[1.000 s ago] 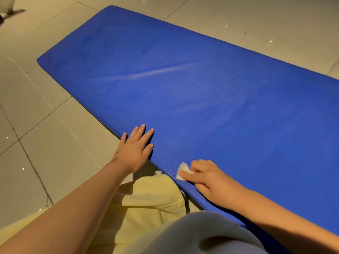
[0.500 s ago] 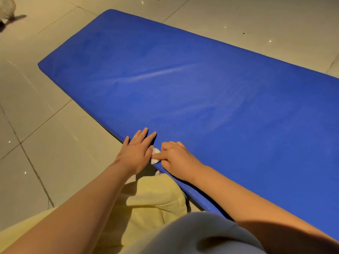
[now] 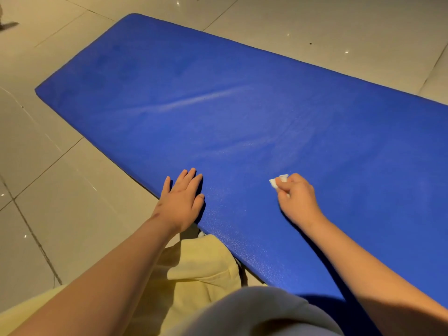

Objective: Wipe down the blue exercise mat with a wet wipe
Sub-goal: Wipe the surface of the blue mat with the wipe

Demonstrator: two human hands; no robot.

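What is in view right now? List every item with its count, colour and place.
exercise mat: 1, blue, flat on the floor, running from upper left to the right edge
wet wipe: 1, white, wadded, on the mat near its near edge
tiled floor: beige-grey, all around the mat
dark shape: 1, top left corner, cut off, cannot tell what it is
yellow cloth: 1, pale yellow, at the mat's near edge, between the forearms
grey-white garment: 1, bottom centre
left hand: 1, flat across the mat's near edge, fingers straight
right hand: 1, on the mat, fingers pinch the wet wipe
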